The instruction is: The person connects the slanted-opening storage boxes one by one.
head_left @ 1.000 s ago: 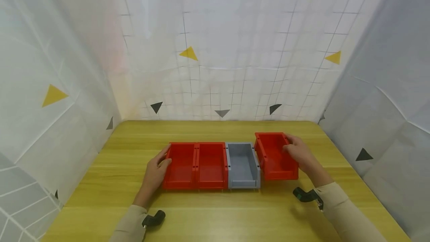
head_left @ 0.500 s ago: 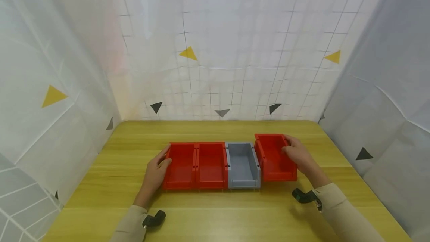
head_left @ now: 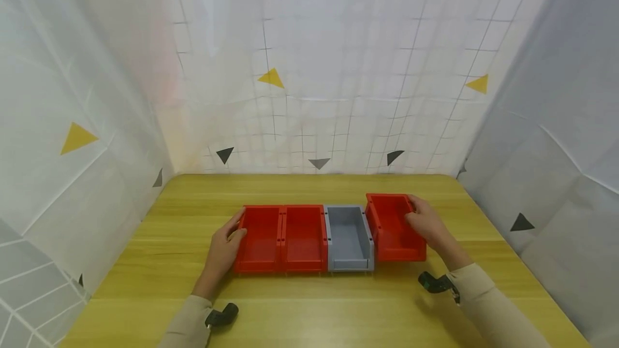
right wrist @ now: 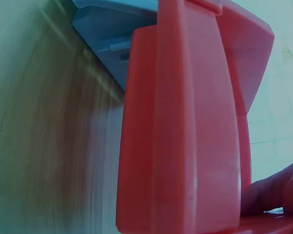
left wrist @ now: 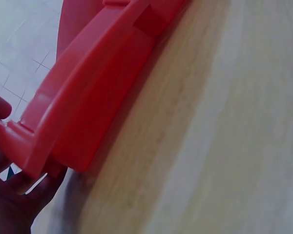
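Note:
A row of bins stands on the wooden table (head_left: 309,305): two red bins (head_left: 280,238) joined side by side, then a grey bin (head_left: 349,235). My left hand (head_left: 236,231) holds the left wall of the leftmost red bin (left wrist: 97,92), thumb on the rim and fingers (left wrist: 39,187) under its corner. A separate red bin (head_left: 393,227) sits set back against the grey bin's right side. My right hand (head_left: 412,215) grips its right wall. In the right wrist view this red bin (right wrist: 185,136) fills the frame, the grey bin (right wrist: 107,34) behind it and a finger (right wrist: 278,192) at its edge.
White gridded sheets with yellow and dark triangles wall in the table at the back (head_left: 309,122), left and right. Bare wood lies in front of and behind the bins. Black wrist-camera mounts (head_left: 221,316) (head_left: 435,282) sit on my sleeves.
My right hand has drawn the separate red bin slightly left and toward me, closer against the grey bin. The left hand and the joined bins have not moved.

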